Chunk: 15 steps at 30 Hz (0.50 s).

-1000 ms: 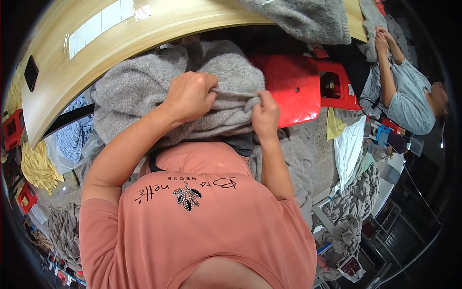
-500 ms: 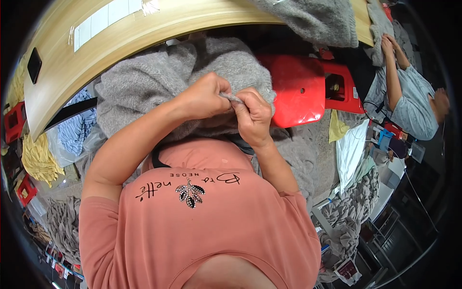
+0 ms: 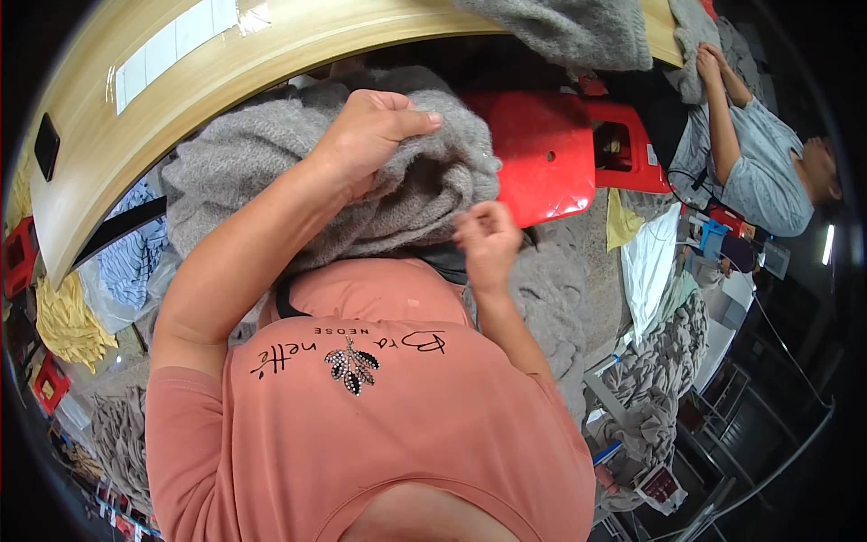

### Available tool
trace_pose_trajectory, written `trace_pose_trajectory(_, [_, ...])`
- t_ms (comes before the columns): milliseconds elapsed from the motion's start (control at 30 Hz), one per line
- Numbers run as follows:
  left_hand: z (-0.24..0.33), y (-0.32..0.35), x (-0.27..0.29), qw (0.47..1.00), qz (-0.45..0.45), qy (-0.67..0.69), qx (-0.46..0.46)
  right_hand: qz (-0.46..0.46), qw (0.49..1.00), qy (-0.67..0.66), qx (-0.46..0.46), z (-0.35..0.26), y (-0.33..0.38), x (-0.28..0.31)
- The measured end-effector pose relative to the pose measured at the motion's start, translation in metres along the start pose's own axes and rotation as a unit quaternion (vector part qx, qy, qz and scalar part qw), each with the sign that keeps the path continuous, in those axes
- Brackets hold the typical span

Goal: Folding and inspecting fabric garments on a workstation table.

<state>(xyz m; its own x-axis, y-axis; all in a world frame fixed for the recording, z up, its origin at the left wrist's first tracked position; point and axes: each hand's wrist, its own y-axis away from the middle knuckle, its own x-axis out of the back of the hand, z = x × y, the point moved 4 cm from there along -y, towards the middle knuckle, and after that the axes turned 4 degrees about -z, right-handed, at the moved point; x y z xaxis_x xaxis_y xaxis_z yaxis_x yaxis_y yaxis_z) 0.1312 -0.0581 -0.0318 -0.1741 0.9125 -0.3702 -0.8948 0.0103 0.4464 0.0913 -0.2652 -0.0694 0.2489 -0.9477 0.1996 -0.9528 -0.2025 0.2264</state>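
A bulky grey knit garment (image 3: 262, 149) lies bunched over my lap, just below the table edge. My left hand (image 3: 370, 135) is closed on its upper part, fingers curled in and thumb lying across toward the right. The cloth under those fingers is mostly hidden. Lower and to the right, my right hand (image 3: 489, 239) hovers beside the garment's right edge. Its fingers are loosely bent, a little blurred, and no cloth shows between them.
A wooden table (image 3: 298, 50) curves across the top, with a black phone (image 3: 47, 146) and another grey knit piece (image 3: 578, 36) on it. A red stool (image 3: 546, 158) stands to the right. Beyond it, a co-worker (image 3: 759, 163) handles grey knit. Yellow cloth (image 3: 72, 321) lies at left.
My hands were together, pinching a strip of the grey knit. Now they are apart: the right has let go and dropped lower, while the left has risen slightly. The view has shifted a little.
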Motion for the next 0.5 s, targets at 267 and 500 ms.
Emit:
trace_pose_trajectory(267, [0.001,0.005,0.0,0.999,0.006,0.028,-0.02,-0.017,0.949,-0.257,-0.183,0.016,-0.013,-0.035])
trace_pose_trajectory(500, [0.001,0.003,0.014,0.997,0.031,0.064,-0.021,-0.109,0.826,-0.496,-0.245,0.002,-0.002,-0.042])
